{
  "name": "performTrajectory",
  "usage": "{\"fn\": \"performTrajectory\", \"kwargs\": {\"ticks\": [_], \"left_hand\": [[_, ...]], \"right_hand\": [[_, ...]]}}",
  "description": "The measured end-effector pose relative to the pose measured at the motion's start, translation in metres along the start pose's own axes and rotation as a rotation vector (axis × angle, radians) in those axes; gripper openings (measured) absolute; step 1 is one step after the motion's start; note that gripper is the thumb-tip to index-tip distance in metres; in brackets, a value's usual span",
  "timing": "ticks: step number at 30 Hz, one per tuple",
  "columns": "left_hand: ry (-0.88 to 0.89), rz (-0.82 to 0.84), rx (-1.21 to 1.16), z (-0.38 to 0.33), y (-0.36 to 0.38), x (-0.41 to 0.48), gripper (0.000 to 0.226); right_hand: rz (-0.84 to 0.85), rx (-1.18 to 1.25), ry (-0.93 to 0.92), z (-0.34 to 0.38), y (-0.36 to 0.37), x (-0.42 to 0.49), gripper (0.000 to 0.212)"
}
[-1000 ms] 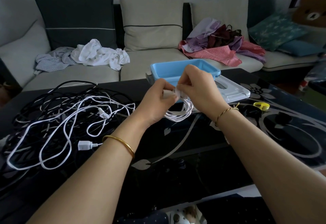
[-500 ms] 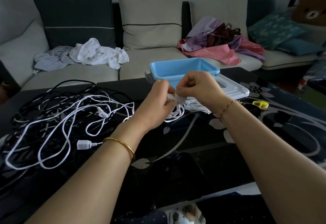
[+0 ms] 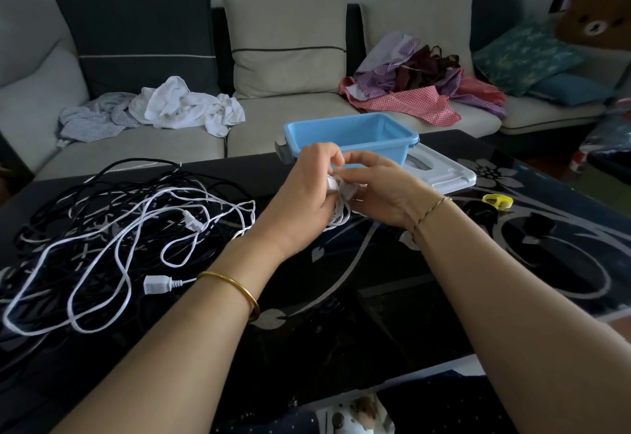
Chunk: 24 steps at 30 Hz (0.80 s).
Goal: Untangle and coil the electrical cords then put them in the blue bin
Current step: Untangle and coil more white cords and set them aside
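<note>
L hand point(image 3: 300, 201) + R hand point(image 3: 382, 194): fingers curled, gripping coiled white cord point(image 3: 342, 214) near blue bin point(image 3: 351, 133). Tangled cords point(image 3: 119, 228) on counter point(image 3: 375, 280), left.

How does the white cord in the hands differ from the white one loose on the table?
The held cord is bunched in small loops; the loose cord sprawls wide over black cords. Left hand and right hand grip the held cord; the loose cord lies untouched. Both are white, outside the blue bin.
</note>
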State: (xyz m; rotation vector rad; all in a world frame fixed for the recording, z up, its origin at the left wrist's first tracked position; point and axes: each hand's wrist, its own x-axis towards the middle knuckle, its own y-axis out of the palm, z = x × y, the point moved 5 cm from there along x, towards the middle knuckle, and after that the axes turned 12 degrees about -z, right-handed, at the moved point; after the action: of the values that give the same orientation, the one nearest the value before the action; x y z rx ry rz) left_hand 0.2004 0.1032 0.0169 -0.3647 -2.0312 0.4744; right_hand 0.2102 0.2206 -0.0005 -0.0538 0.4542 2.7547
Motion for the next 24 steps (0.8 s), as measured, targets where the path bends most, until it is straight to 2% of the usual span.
{"fn": "performTrajectory", "kwargs": {"ticks": [3,6,10,13,16,20,24], "left_hand": [[0.057,-0.009,0.047,-0.001,0.003,-0.001,0.043],[0.041,-0.044,0.080,0.001,0.003,0.001,0.052],[0.027,-0.070,0.084,0.004,0.002,0.002,0.049],[0.011,-0.092,0.084,0.005,0.001,0.002,0.049],[-0.027,-0.095,0.046,0.004,0.001,0.004,0.045],[-0.123,-0.034,-0.035,0.007,0.012,0.001,0.038],[-0.355,0.021,-0.166,0.019,0.025,-0.005,0.037]], "right_hand": [[-0.036,-0.057,-0.034,0.000,0.000,0.000,0.019],[-0.055,-0.113,-0.120,0.003,0.004,0.000,0.027],[-0.101,-0.299,-0.271,0.006,0.006,0.004,0.032],[-0.144,-0.518,-0.398,0.006,0.007,0.004,0.043],[-0.174,-0.661,-0.429,0.008,0.009,0.003,0.051],[-0.177,-0.699,-0.311,-0.004,-0.001,0.009,0.049],[-0.130,-0.197,0.026,-0.025,-0.018,0.012,0.057]]}}
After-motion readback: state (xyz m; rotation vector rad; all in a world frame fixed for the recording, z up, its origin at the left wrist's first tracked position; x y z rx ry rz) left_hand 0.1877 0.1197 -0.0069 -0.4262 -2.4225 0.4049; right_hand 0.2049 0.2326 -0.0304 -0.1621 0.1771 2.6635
